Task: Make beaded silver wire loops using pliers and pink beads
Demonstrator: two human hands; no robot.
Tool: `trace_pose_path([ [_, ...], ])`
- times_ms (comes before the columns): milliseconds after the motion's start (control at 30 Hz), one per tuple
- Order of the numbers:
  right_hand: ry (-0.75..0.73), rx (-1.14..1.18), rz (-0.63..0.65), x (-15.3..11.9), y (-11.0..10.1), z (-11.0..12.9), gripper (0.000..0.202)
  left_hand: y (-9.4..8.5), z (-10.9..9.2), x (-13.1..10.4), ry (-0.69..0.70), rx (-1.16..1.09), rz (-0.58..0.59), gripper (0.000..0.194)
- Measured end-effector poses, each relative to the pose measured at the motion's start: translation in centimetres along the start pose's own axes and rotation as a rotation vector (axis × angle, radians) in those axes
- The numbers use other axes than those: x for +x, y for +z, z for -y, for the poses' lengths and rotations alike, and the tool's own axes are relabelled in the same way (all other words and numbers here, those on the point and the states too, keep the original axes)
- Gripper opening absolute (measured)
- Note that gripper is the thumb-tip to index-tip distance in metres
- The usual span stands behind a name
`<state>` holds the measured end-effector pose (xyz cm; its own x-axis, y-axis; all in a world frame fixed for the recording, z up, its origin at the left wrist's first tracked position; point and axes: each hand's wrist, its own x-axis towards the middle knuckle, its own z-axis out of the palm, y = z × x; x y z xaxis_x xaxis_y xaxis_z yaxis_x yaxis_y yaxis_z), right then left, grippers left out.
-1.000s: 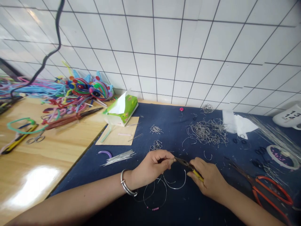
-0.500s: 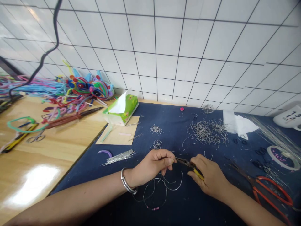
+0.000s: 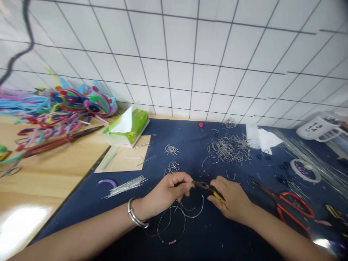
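Note:
My left hand [image 3: 175, 186], with a silver bangle at the wrist, pinches a thin wire whose held end is mostly hidden by the fingertips. My right hand [image 3: 231, 197] grips yellow-handled needle-nose pliers [image 3: 206, 186]. Their jaw tips meet the left fingertips. Just below the left hand are curved thin wires [image 3: 199, 212] and a wire loop with small pink beads [image 3: 173, 241]; whether the loop hangs from the fingers or lies on the cloth I cannot tell. Small heaps of bent wire [image 3: 172, 168] lie just beyond the left hand.
A tangled wire pile [image 3: 230, 148] lies farther back on the dark blue cloth [image 3: 179, 136]. Orange-handled scissors [image 3: 296, 203], a round bead dish [image 3: 306, 170] and a mug [image 3: 312, 127] are on the right. Leftward are straight wires [image 3: 126, 186], a tissue pack [image 3: 138, 127] and pipe cleaners [image 3: 24, 103].
The view has swung to the right, so everything appears farther left. Both hands keep nearly the same pose, the pliers still at the left fingertips.

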<state>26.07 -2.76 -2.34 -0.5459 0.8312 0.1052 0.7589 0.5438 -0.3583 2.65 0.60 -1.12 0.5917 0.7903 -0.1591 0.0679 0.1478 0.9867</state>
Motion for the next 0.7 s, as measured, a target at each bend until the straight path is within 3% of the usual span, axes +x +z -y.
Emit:
trace_pose_path([
  [200, 0.204, -0.064, 0.042, -0.7, -1.5, 0.0, 0.04, -0.2, 0.4, 0.3, -0.006, -0.019, -0.156, 0.017],
  [300, 0.235, -0.148, 0.076, -1.7, -1.7, 0.5, 0.044, -0.2, 0.8, 0.4, 0.008, -0.041, -0.202, 0.017],
  [467, 0.224, -0.198, 0.135, -2.9, -2.0, 1.8, 0.059, 0.2, 1.1, 0.2, -0.002, -0.021, -0.203, 0.018],
  [567, 0.15, -0.14, 0.199, -3.2, -2.9, 2.3, 0.08, 0.5, 0.9, 0.0, 0.003, 0.012, -0.197, 0.018],
  [700, 0.049, -0.017, 0.282, -3.3, -4.7, 2.7, 0.085, 0.9, 0.6, -0.2, -0.008, 0.05, -0.193, 0.018],
])
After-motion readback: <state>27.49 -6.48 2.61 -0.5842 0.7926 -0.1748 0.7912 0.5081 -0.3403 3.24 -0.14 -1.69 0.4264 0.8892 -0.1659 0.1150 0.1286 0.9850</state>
